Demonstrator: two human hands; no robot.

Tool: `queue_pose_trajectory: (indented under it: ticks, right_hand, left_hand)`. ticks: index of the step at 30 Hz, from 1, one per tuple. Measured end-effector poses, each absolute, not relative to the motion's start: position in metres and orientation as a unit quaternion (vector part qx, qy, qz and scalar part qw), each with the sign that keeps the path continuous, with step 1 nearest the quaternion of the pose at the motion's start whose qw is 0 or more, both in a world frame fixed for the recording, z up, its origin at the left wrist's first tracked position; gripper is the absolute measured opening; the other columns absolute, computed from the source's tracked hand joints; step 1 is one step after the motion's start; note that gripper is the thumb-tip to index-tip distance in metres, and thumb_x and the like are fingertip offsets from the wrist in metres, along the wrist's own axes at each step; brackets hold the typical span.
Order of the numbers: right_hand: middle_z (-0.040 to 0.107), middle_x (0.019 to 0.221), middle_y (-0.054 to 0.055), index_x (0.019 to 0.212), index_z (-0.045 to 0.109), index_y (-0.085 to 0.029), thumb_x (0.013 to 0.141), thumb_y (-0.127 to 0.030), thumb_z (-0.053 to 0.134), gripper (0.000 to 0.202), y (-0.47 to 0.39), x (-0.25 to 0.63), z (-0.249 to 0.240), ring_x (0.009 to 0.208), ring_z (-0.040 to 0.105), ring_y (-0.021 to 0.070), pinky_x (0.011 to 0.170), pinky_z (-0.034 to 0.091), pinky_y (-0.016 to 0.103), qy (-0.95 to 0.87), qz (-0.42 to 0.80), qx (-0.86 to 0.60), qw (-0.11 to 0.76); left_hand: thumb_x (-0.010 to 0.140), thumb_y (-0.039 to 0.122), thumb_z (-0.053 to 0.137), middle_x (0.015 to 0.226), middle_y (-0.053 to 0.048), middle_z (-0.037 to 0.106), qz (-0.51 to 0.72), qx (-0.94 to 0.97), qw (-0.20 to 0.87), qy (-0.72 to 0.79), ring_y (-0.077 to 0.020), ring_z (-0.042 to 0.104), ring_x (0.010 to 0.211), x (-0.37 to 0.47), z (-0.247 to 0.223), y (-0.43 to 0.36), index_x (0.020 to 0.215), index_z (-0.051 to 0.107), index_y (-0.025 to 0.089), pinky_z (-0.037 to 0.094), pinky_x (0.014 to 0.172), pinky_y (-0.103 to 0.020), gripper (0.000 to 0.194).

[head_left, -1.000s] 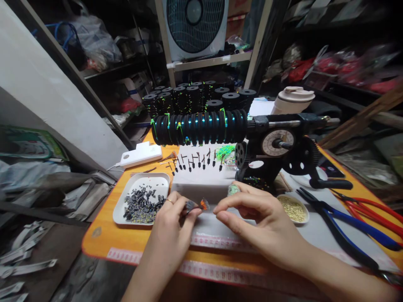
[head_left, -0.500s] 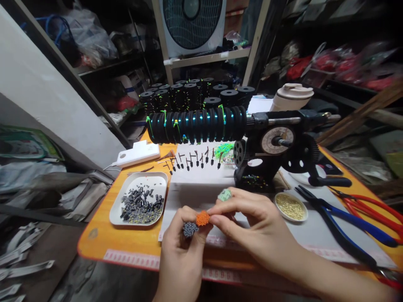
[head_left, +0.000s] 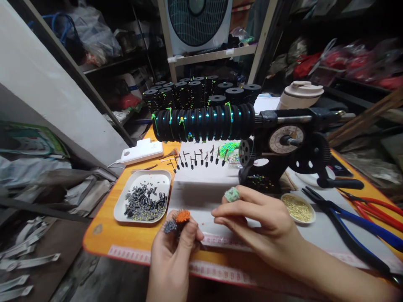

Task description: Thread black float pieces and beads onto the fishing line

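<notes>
Held in the left hand's (head_left: 171, 258) curled fingers over the worktop (head_left: 105, 240), the orange-tipped bundle (head_left: 183, 216) and grey-tipped bundle (head_left: 170, 227) look light and bendy, best gripped below the tips; the right hand's (head_left: 267, 230) fingers nearly meet, on what I can't tell.

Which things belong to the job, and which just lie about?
Likely the job: orange-tipped bundle and grey-tipped bundle, both in the left hand; white square tray of dark pieces.
Apparently lying about: beige lidded cup; white-framed fan.
</notes>
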State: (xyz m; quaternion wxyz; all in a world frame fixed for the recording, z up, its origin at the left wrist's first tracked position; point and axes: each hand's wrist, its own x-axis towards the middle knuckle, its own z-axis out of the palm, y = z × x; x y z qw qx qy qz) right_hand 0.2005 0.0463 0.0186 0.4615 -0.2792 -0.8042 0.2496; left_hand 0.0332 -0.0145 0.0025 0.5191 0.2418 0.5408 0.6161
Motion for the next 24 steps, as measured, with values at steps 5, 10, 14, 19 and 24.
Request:
queue_pose_trajectory:
  ticks: [5,10,14,19,24]
  right_hand:
    - [0.060,0.076,0.005,0.097,0.073,-0.013,0.096,-0.008,0.057,0.017,0.0459,0.1996,0.0161,0.067,0.056,0.0143,0.056,0.045,0.024,-0.833,0.205,-0.263,0.442]
    - [0.059,0.079,0.005,0.100,0.073,-0.013,0.095,-0.006,0.057,0.018,0.0440,0.2007,0.0135,0.069,0.056,0.0143,0.058,0.045,0.024,-0.838,0.213,-0.260,0.429]
    - [0.060,0.079,0.004,0.101,0.072,-0.017,0.098,-0.009,0.053,0.021,0.0428,0.2026,0.0134,0.068,0.057,0.0145,0.058,0.047,0.024,-0.841,0.201,-0.263,0.428]
    - [0.061,0.076,0.005,0.102,0.075,-0.016,0.101,-0.015,0.054,0.021,0.0422,0.2029,0.0173,0.065,0.056,0.0135,0.055,0.045,0.023,-0.836,0.221,-0.247,0.437]
    - [0.057,0.073,0.003,0.102,0.076,-0.014,0.099,-0.013,0.058,0.018,0.0394,0.1998,0.0189,0.061,0.054,0.0118,0.052,0.040,0.021,-0.828,0.257,-0.239,0.437]
  left_hand:
    - [0.067,0.047,0.089,0.063,0.002,0.060,0.602,0.236,0.536,0.542,-0.0078,0.053,0.056,0.0288,0.0013,-0.0191,0.080,0.068,0.017,0.042,0.052,-0.016,0.039]
    - [0.071,0.047,0.086,0.061,0.001,0.059,0.594,0.248,0.545,0.538,-0.0095,0.053,0.055,0.0281,0.0002,-0.0199,0.080,0.068,0.015,0.041,0.051,-0.019,0.037]
    - [0.070,0.049,0.087,0.062,0.001,0.062,0.589,0.251,0.548,0.539,-0.0084,0.053,0.054,0.0275,-0.0002,-0.0193,0.084,0.070,0.015,0.041,0.050,-0.018,0.040]
    - [0.069,0.049,0.087,0.061,-0.001,0.066,0.575,0.252,0.562,0.539,-0.0115,0.059,0.057,0.0285,-0.0039,-0.0188,0.084,0.070,0.015,0.045,0.052,-0.018,0.040]
    - [0.078,0.044,0.081,0.070,-0.001,0.069,0.581,0.304,0.531,0.537,-0.0154,0.064,0.066,0.0340,-0.0023,-0.0178,0.087,0.072,0.017,0.051,0.063,-0.023,0.030]
